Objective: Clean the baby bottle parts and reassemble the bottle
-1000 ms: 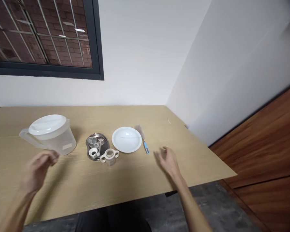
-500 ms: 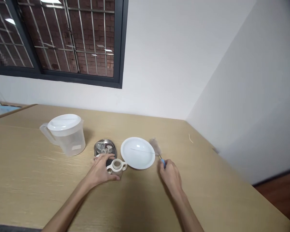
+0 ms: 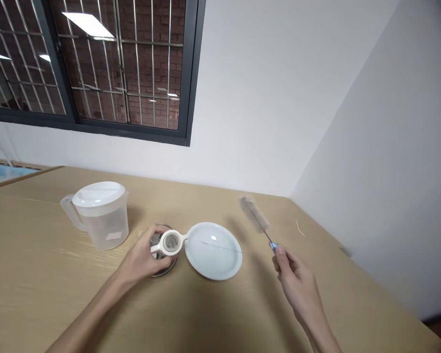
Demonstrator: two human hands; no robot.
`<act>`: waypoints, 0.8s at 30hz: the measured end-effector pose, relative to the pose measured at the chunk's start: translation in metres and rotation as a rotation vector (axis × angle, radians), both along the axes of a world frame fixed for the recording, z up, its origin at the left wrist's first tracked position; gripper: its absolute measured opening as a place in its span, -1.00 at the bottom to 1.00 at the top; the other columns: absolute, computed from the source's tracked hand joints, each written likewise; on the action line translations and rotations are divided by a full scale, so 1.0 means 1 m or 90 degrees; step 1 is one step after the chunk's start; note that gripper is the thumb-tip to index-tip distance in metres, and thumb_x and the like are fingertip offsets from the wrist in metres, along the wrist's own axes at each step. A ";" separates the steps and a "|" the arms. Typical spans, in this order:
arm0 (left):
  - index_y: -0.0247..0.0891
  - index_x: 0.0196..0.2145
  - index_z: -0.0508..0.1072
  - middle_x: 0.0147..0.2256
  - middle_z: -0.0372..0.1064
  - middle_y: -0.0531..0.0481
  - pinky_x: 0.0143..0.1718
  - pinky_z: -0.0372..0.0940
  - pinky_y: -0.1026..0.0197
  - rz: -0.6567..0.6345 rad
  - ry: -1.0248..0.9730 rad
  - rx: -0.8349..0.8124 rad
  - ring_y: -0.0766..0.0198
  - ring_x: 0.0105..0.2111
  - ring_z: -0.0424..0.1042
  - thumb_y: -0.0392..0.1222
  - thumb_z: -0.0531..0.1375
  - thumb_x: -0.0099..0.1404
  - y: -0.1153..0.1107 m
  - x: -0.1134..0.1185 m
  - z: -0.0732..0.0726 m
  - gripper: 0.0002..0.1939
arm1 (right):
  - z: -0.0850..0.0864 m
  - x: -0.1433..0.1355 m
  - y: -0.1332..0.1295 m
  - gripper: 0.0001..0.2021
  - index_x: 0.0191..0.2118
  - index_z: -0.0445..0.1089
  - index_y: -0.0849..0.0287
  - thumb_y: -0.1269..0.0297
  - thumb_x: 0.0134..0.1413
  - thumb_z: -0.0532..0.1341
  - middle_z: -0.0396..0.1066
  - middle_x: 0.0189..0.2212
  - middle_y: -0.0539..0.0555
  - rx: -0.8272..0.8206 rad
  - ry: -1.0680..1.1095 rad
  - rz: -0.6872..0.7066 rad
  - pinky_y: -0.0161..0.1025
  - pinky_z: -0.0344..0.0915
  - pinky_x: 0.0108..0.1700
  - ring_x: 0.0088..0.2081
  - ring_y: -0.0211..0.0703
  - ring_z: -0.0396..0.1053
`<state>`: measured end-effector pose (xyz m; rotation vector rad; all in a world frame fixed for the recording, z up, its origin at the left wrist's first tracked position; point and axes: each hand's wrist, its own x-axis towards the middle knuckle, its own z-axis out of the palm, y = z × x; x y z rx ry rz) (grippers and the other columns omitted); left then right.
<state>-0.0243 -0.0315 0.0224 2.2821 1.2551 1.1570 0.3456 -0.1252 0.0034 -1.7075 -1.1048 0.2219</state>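
Observation:
My left hand (image 3: 142, 256) is closed round a small baby bottle (image 3: 171, 241) with a cream two-handled collar. Its open mouth faces up at me. Below it, mostly covered by hand and bottle, lies a round metal dish (image 3: 166, 270) with small pieces in it. In my right hand (image 3: 298, 280) is a bottle brush (image 3: 255, 214), gripped by its blue handle. The bristled end points up and to the left, raised over the table. Between my hands sits a shallow white bowl (image 3: 215, 255) with a thin dark line across its inside.
At the left stands a clear plastic pitcher (image 3: 106, 230) with a white lid. A thin pale strip (image 3: 300, 228) lies on the wooden table (image 3: 220, 323) at the right. The wall (image 3: 250, 122) and a barred window (image 3: 125, 68) rise behind the table.
My right hand has lifted the brush off the table and moved it right. My left hand has taken hold of the bottle and brought it left, over the metal dish. The view has shifted slightly.

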 end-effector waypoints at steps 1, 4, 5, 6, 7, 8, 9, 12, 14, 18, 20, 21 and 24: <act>-0.13 -0.08 0.44 -0.09 0.56 -0.02 -0.06 0.39 0.03 0.010 0.042 0.035 -0.01 -0.07 0.53 -0.19 0.31 0.09 0.011 -0.002 0.005 -0.60 | 0.008 -0.006 0.011 -0.49 -0.35 0.37 0.14 -0.25 0.23 0.05 0.27 -0.54 -0.01 0.004 0.029 0.066 -0.30 0.17 -0.50 -0.54 -0.23 0.21; -0.12 -0.06 0.44 -0.09 0.58 -0.01 0.00 0.35 0.00 0.021 0.114 0.125 -0.01 -0.07 0.53 -0.20 0.27 0.13 0.042 -0.008 0.011 -0.63 | 0.024 -0.028 0.043 -0.45 -0.05 0.39 0.15 -0.27 0.22 0.07 0.27 -0.50 -0.05 0.031 0.089 0.186 -0.31 0.21 -0.52 -0.56 -0.25 0.20; -0.13 -0.05 0.44 -0.08 0.57 -0.02 0.03 0.33 -0.02 0.026 0.116 0.144 -0.02 -0.06 0.53 -0.19 0.27 0.15 0.050 -0.010 0.010 -0.63 | 0.025 -0.034 0.052 -0.43 0.02 0.38 0.14 -0.27 0.21 0.08 0.30 -0.48 -0.04 0.036 0.086 0.202 -0.30 0.26 -0.49 -0.53 -0.22 0.25; -0.14 -0.04 0.43 -0.07 0.57 -0.04 0.05 0.31 -0.03 0.033 0.113 0.156 -0.03 -0.04 0.53 -0.18 0.27 0.16 0.057 -0.013 0.008 -0.63 | 0.024 -0.038 0.060 -0.41 0.05 0.37 0.14 -0.27 0.20 0.09 0.35 -0.44 0.00 0.041 0.074 0.210 -0.28 0.32 -0.42 -0.47 -0.18 0.33; -0.15 -0.03 0.43 -0.06 0.56 -0.06 0.06 0.30 -0.04 0.041 0.108 0.162 -0.03 -0.02 0.52 -0.18 0.26 0.18 0.061 -0.015 0.005 -0.63 | 0.021 -0.042 0.066 -0.41 0.04 0.40 0.14 -0.27 0.19 0.10 0.42 -0.38 0.05 0.045 0.056 0.214 -0.25 0.38 -0.33 -0.38 -0.13 0.41; -0.16 -0.02 0.42 -0.04 0.56 -0.08 0.07 0.30 -0.04 0.050 0.103 0.166 -0.03 -0.01 0.51 -0.17 0.26 0.19 0.064 -0.018 0.000 -0.63 | 0.017 -0.044 0.070 -0.42 0.00 0.43 0.14 -0.27 0.17 0.12 0.47 -0.31 0.10 0.046 0.040 0.218 -0.22 0.42 -0.24 -0.27 -0.07 0.46; -0.16 0.00 0.41 -0.03 0.55 -0.09 0.07 0.30 -0.03 0.054 0.100 0.169 -0.03 0.00 0.51 -0.16 0.26 0.21 0.065 -0.021 -0.004 -0.62 | 0.012 -0.044 0.072 -0.43 -0.04 0.47 0.15 -0.28 0.16 0.13 0.51 -0.24 0.15 0.045 0.024 0.222 -0.19 0.43 -0.15 -0.17 -0.02 0.48; -0.13 0.03 0.41 -0.02 0.54 -0.08 0.06 0.31 0.03 0.052 0.103 0.169 0.01 0.01 0.50 -0.14 0.27 0.25 0.060 -0.030 -0.018 -0.62 | -0.004 -0.043 0.069 -0.49 -0.11 0.52 0.13 -0.24 0.16 0.16 0.56 -0.16 0.18 0.016 -0.030 0.241 -0.18 0.43 -0.09 -0.12 0.03 0.49; -0.12 0.04 0.42 -0.03 0.54 -0.08 0.04 0.32 0.04 0.048 0.111 0.164 0.01 0.00 0.51 -0.09 0.29 0.27 0.055 -0.034 -0.025 -0.61 | -0.012 -0.042 0.061 -0.56 -0.13 0.54 0.09 -0.18 0.18 0.19 0.57 -0.18 0.14 0.004 -0.078 0.251 -0.24 0.43 -0.17 -0.20 -0.03 0.50; -0.12 0.08 0.42 -0.01 0.51 -0.10 0.02 0.32 0.03 0.039 0.133 0.168 0.01 0.00 0.49 -0.03 0.31 0.29 0.049 -0.039 -0.035 -0.57 | -0.018 -0.049 0.045 -0.66 -0.23 0.53 0.08 -0.09 0.21 0.21 0.52 -0.34 0.08 0.022 -0.129 0.301 -0.31 0.37 -0.35 -0.36 -0.13 0.45; -0.12 0.11 0.40 0.00 0.49 -0.11 0.01 0.33 0.04 0.028 0.133 0.175 0.03 0.00 0.47 -0.03 0.31 0.32 0.049 -0.039 -0.038 -0.56 | -0.016 -0.057 0.040 -0.68 -0.23 0.51 0.09 -0.05 0.24 0.20 0.50 -0.37 0.06 0.024 -0.130 0.317 -0.33 0.35 -0.36 -0.39 -0.17 0.42; -0.13 0.12 0.39 0.00 0.49 -0.11 0.02 0.33 0.04 0.021 0.130 0.182 0.04 0.00 0.47 -0.04 0.30 0.33 0.049 -0.040 -0.038 -0.56 | -0.015 -0.060 0.038 -0.69 -0.22 0.50 0.09 -0.03 0.26 0.20 0.50 -0.37 0.05 0.022 -0.129 0.320 -0.34 0.34 -0.35 -0.38 -0.18 0.42; -0.15 0.13 0.37 0.00 0.47 -0.13 0.01 0.34 0.05 -0.008 0.121 0.216 0.06 0.00 0.46 -0.10 0.31 0.34 0.051 -0.039 -0.037 -0.56 | -0.012 -0.066 0.036 -0.73 -0.22 0.49 0.08 0.02 0.30 0.18 0.47 -0.37 0.03 0.010 -0.147 0.343 -0.33 0.30 -0.34 -0.37 -0.20 0.41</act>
